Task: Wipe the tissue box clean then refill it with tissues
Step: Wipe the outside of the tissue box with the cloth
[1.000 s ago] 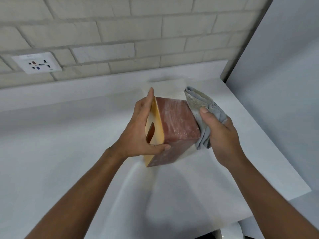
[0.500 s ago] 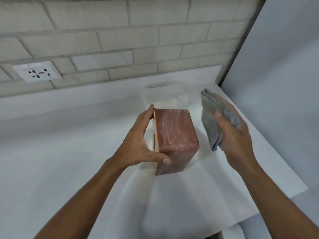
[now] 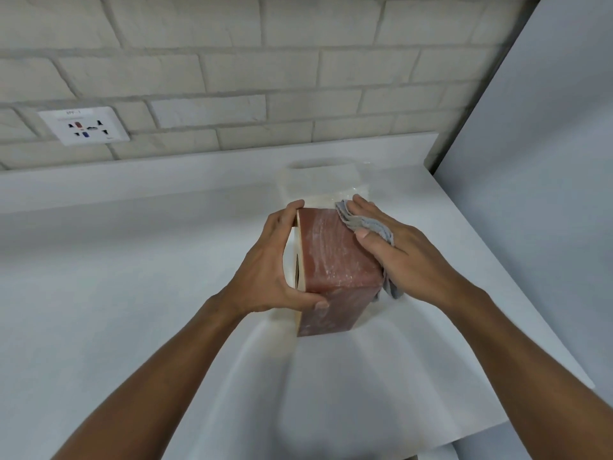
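A reddish-brown tissue box (image 3: 335, 263) with pale streaks stands on its side on the white counter (image 3: 132, 293), its yellowish slotted face turned left. My left hand (image 3: 272, 270) grips that left face, fingers over the far edge and thumb on the near corner. A grey cloth (image 3: 365, 224) lies against the box's upper right side under my right hand (image 3: 404, 254), which holds it with the thumb on top. Behind the box lies a clear pack of white tissues (image 3: 318, 180), partly hidden.
A brick wall with a white socket plate (image 3: 84, 126) runs along the back. A grey panel (image 3: 530, 161) closes off the right side. The counter's front right edge (image 3: 497, 423) is near my right forearm.
My right hand had lifted the cloth away to the right; now it has come back and presses the cloth on the box's upper right side. The left hand keeps its grip.
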The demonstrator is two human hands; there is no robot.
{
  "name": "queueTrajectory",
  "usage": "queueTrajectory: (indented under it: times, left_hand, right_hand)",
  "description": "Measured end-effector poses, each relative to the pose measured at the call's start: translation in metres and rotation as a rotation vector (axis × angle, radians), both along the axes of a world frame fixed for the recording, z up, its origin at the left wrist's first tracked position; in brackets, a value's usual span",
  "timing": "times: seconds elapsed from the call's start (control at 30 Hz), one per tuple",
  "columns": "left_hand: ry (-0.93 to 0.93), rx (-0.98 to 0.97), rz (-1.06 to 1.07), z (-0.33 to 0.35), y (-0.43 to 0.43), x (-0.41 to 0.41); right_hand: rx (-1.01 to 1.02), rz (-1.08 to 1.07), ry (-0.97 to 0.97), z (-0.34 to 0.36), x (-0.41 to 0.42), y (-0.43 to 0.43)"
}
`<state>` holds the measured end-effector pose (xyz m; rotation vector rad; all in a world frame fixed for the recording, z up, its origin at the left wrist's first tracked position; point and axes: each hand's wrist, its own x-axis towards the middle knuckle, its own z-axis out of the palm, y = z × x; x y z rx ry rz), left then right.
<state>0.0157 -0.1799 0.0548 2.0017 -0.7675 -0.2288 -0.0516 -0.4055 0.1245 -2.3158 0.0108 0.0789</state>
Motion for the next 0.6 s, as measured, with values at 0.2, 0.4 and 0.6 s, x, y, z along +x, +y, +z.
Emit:
queueTrajectory:
  times: [0.2,0.4,0.6]
  left_hand:
    - [0.014,-0.012,0.000,-0.003,0.000,-0.004]
    - [0.032,-0.044,0.002,-0.004,-0.001,-0.004]
    - [0.235,-0.348,0.076,-0.006,-0.013,-0.030]
  right_hand:
    - [-0.226,0.094,-0.110,-0.004,-0.027,0.007]
    - [-0.213,0.025,-0.031,-0.002,-0.006,0.001]
    - [-0.138,0.025,-0.044,-0.012,-0.006,0.011]
